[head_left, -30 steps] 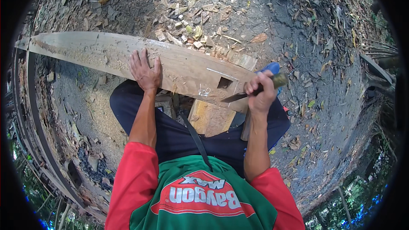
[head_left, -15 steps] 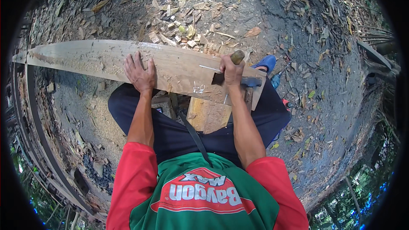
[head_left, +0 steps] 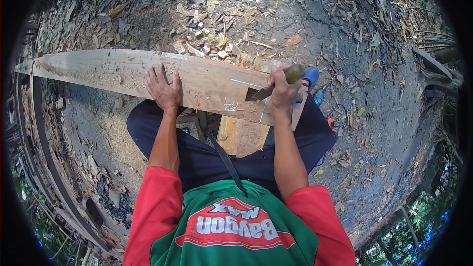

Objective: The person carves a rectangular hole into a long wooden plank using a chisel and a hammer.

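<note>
A long wooden plank point(head_left: 113, 71) lies crosswise in front of me, over my legs. My left hand point(head_left: 164, 89) rests flat on it with the fingers spread. Near the plank's right end is a dark rectangular hole point(head_left: 251, 94), with white pencil-like or chalk lines and marks beside it. My right hand point(head_left: 283, 88) is wrapped round a chisel point(head_left: 294, 74) with a thick wooden handle. The chisel leans to the right, its flat blade reaching into the hole's right side. A hammer near the right wrist is mostly hidden by my hand.
Beneath the plank is a yellowish wooden block point(head_left: 241, 135) between my legs. Wood chips point(head_left: 212, 42) and dry leaves lie on the ground beyond. A blue shoe point(head_left: 311, 76) shows past the right end, with a teal tool point(head_left: 319, 97) beside it. Timber rails point(head_left: 44, 133) stand at the left.
My right hand has moved a little to the right, and the chisel has tipped from near upright to a rightward slant, showing its blade. The left hand stays put on the plank.
</note>
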Available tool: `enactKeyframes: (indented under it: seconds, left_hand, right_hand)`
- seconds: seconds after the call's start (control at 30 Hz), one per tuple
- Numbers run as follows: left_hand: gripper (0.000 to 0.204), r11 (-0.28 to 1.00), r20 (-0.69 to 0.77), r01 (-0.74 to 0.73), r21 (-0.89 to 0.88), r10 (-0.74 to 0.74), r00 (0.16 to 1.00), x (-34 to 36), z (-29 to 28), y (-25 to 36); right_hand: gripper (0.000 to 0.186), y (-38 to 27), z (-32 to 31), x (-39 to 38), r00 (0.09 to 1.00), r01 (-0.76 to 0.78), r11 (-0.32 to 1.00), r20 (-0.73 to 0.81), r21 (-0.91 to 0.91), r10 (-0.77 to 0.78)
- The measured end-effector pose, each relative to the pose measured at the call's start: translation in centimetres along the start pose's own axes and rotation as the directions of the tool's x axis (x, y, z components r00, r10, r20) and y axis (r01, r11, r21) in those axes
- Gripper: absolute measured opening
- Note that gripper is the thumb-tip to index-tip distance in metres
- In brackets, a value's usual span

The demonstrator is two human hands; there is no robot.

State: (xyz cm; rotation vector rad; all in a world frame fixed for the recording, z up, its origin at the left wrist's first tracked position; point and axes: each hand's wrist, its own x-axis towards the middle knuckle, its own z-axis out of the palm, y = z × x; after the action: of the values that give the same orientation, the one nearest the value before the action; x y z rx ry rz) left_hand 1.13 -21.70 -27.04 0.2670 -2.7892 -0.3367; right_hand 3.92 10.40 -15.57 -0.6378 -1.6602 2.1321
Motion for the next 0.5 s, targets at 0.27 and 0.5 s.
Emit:
enactKeyframes:
  seconds: [0.27, 0.5]
  left_hand:
    - [0.063, 1.000, 0.016, 0.004, -0.002, -0.003, 1.000, -0.4, -0.2, -0.1]
    - [0.062, 1.000, 0.013, 0.004, 0.000, -0.004, 1.000, -0.4, -0.3, -0.1]
  right_hand:
    - [0.020, 1.1, 0.3, -0.5, 1.000, 0.017, 0.998, -0.024, -0.065, -0.018]
    - [0.021, 6.0, 0.0, -0.2, 0.968, -0.232, 0.969, 0.084, -0.081, 0.238]
